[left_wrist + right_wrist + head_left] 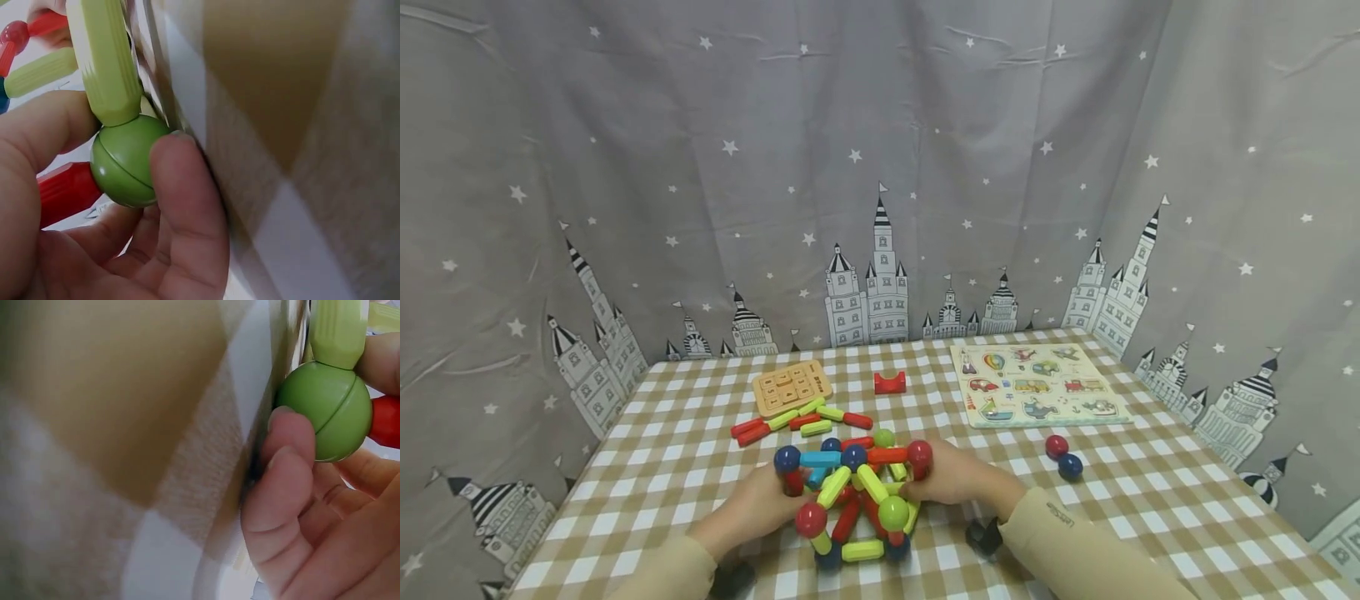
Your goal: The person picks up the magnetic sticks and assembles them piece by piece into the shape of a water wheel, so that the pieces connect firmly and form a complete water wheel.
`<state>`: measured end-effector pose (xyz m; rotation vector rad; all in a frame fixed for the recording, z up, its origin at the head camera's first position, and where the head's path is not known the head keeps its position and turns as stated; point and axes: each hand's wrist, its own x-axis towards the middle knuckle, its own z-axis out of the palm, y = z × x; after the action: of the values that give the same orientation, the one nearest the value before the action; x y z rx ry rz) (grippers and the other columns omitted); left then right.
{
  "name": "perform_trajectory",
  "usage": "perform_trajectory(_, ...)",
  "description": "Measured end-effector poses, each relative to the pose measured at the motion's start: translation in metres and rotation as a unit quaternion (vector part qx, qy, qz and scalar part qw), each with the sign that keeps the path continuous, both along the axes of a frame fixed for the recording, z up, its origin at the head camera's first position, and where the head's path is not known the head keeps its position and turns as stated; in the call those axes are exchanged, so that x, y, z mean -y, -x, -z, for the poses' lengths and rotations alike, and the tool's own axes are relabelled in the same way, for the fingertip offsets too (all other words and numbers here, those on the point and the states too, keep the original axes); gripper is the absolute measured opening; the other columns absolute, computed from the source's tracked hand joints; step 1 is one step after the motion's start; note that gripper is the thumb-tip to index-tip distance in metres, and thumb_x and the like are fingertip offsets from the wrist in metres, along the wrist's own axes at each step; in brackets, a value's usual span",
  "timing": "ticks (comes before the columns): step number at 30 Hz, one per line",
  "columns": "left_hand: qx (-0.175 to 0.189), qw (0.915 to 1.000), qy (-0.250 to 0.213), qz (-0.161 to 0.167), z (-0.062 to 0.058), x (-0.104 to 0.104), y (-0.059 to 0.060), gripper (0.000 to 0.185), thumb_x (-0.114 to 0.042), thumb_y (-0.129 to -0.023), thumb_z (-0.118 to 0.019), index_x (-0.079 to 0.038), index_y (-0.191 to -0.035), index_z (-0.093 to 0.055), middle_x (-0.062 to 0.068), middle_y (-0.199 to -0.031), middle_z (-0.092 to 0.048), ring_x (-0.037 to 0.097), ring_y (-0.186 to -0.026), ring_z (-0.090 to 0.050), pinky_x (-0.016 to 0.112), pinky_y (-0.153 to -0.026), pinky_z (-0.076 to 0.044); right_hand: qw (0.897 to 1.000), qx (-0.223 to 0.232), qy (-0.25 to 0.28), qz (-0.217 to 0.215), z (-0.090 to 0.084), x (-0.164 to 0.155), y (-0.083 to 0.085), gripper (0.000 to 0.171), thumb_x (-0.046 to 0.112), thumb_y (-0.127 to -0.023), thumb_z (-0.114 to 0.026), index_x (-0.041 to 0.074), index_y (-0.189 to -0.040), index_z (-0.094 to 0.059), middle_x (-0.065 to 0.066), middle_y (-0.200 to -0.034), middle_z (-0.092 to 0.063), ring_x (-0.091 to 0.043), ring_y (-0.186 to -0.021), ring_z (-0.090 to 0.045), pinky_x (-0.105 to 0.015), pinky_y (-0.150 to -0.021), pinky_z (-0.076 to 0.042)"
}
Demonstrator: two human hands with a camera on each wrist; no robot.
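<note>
Rod-and-ball structure (853, 496) near centre of desk (1165, 500), between both hands. Left hand (752, 508) fingers (187, 212) curled round green ball (128, 162) at base; right hand (958, 477) fingers (287, 456) curled round another green ball (325, 409). Judged light, rigid plastic, smooth and a bit slippery; joints likely pull apart under twist, so hold at base balls, lift evenly. Loose rods (805, 421) just beyond, two loose balls (1063, 457) right, puzzle board (1037, 387) far right; open checked cloth near left and right, desk's near edge close
</note>
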<state>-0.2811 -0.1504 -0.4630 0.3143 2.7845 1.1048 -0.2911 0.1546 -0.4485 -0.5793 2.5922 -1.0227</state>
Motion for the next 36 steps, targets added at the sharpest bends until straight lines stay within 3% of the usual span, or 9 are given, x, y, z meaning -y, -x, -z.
perform_trajectory(4, 0.013, 0.9998, -0.006, 0.01, 0.002, -0.002, -0.012, 0.047, -0.023, -0.081, -0.088, -0.006, -0.12, -0.067, 0.003, -0.094, -0.07, 0.018, -0.077, -0.06, 0.037, -0.07, -0.053, 1.0, 0.019, -0.006, 0.002, -0.002, -0.002, -0.008, 0.045, 0.023, -0.081, -0.085, 0.018, -0.122, -0.068, 0.006, -0.096, -0.07, -0.016, -0.08, -0.06, -0.034, -0.075, -0.05)
perform_trajectory(7, 0.019, 0.9994, -0.01, 0.027, 0.001, -0.003, -0.024, 0.048, -0.022, -0.081, -0.087, -0.005, -0.121, -0.066, 0.002, -0.094, -0.07, 0.017, -0.074, -0.059, 0.034, -0.066, -0.052, 1.0, 0.022, -0.011, -0.019, -0.004, -0.005, -0.015, 0.045, 0.024, -0.082, -0.085, 0.023, -0.123, -0.066, 0.008, -0.097, -0.07, -0.014, -0.082, -0.06, -0.034, -0.079, -0.05)
perform_trajectory(13, 0.012, 0.9983, -0.013, 0.056, -0.001, -0.003, -0.04, 0.054, -0.03, -0.081, -0.087, -0.005, -0.124, -0.067, 0.005, -0.102, -0.073, 0.017, -0.082, -0.062, 0.039, -0.072, -0.056, 0.998, 0.014, -0.006, -0.058, -0.004, -0.009, -0.025, 0.05, 0.024, -0.084, -0.083, 0.025, -0.13, -0.064, 0.007, -0.1, -0.07, -0.014, -0.085, -0.061, -0.032, -0.079, -0.05)
perform_trajectory(19, -0.004, 0.993, -0.028, 0.115, 0.005, 0.001, -0.04, 0.056, -0.032, -0.087, -0.083, -0.023, -0.136, -0.058, 0.01, -0.13, -0.067, 0.025, -0.111, -0.066, 0.054, -0.09, -0.057, 0.998, -0.001, -0.021, -0.052, 0.001, -0.01, -0.03, 0.078, 0.031, -0.084, -0.082, 0.026, -0.152, -0.045, 0.0, -0.136, -0.064, -0.017, -0.114, -0.062, -0.046, -0.1, -0.049)
perform_trajectory(21, 0.0, 0.9924, -0.024, 0.121, 0.007, 0.002, -0.039, 0.052, -0.035, -0.088, -0.082, -0.025, -0.134, -0.059, 0.01, -0.13, -0.065, 0.027, -0.114, -0.065, 0.056, -0.092, -0.056, 0.998, -0.015, -0.019, -0.064, 0.003, -0.01, -0.03, 0.078, 0.031, -0.085, -0.081, 0.028, -0.153, -0.044, 0.002, -0.142, -0.061, -0.015, -0.12, -0.06, -0.047, -0.105, -0.047)
perform_trajectory(28, 0.003, 0.9968, -0.004, 0.08, 0.011, 0.004, -0.041, 0.053, -0.036, -0.084, -0.085, -0.018, -0.131, -0.067, 0.007, -0.124, -0.065, 0.022, -0.108, -0.062, 0.055, -0.092, -0.055, 0.997, -0.03, -0.003, -0.066, 0.008, -0.015, -0.031, 0.051, 0.035, -0.086, -0.082, 0.021, -0.129, -0.059, 0.006, -0.121, -0.062, -0.007, -0.1, -0.06, -0.033, -0.096, -0.05)
perform_trajectory(36, 0.013, 0.9987, 0.027, 0.04, 0.009, -0.001, -0.041, 0.06, -0.046, -0.081, -0.086, -0.018, -0.131, -0.067, 0.007, -0.114, -0.06, 0.018, -0.092, -0.058, 0.049, -0.084, -0.057, 0.999, -0.039, -0.002, -0.03, 0.01, -0.018, -0.034, 0.042, 0.033, -0.082, -0.084, 0.024, -0.118, -0.063, 0.009, -0.108, -0.063, -0.01, -0.092, -0.059, -0.033, -0.09, -0.049)
